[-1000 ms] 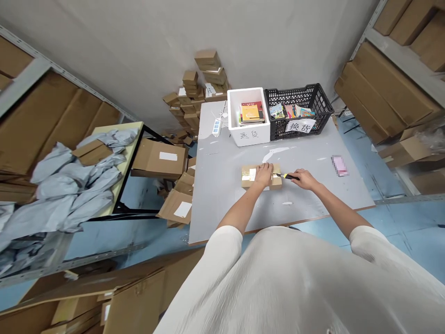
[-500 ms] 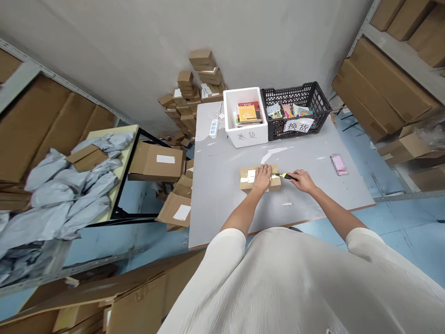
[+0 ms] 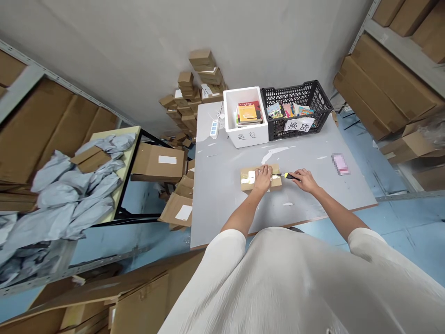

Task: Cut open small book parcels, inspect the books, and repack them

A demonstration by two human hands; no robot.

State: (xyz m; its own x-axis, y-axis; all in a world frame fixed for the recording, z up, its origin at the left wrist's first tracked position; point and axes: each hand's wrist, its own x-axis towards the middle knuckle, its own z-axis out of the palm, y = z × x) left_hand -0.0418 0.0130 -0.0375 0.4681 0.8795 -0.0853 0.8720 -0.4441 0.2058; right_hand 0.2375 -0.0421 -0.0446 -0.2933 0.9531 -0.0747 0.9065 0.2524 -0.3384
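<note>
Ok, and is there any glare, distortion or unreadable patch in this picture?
Head view: wide-angle stretching seems to splay the grey metal shelf at left; head view: bright patches, probably glare, on top of the brown rectangular cardboard box; head view: the small pink rectangular item is pixelated, its details unreadable.

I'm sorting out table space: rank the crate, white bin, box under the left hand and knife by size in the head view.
1. Crate
2. White bin
3. Box, partly covered
4. Knife, partly hidden by the right hand
</note>
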